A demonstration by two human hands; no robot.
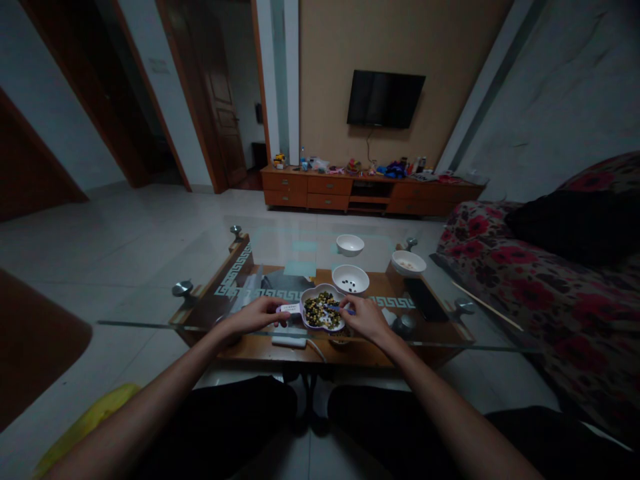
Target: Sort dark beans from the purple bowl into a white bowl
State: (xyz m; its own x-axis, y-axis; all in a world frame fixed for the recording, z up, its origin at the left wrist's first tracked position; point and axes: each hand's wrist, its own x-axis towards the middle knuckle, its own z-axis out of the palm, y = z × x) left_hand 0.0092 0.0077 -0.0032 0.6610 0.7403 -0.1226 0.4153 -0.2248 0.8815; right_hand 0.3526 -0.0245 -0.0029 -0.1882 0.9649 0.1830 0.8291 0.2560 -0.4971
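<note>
Head view of a tiled living room: a floral fabric sofa runs along the right, and a wooden TV cabinet stands ahead. On the glass-topped coffee table sit three white ceramic bowls, the nearest holding a few dark beans. Between the hands lies a scalloped white dish heaped with mixed green and dark beans. The left hand clenches a purple-and-white handle over the dish's edge; the right hand curls its fingers at the rim, though what they grasp is too small to tell.
</note>
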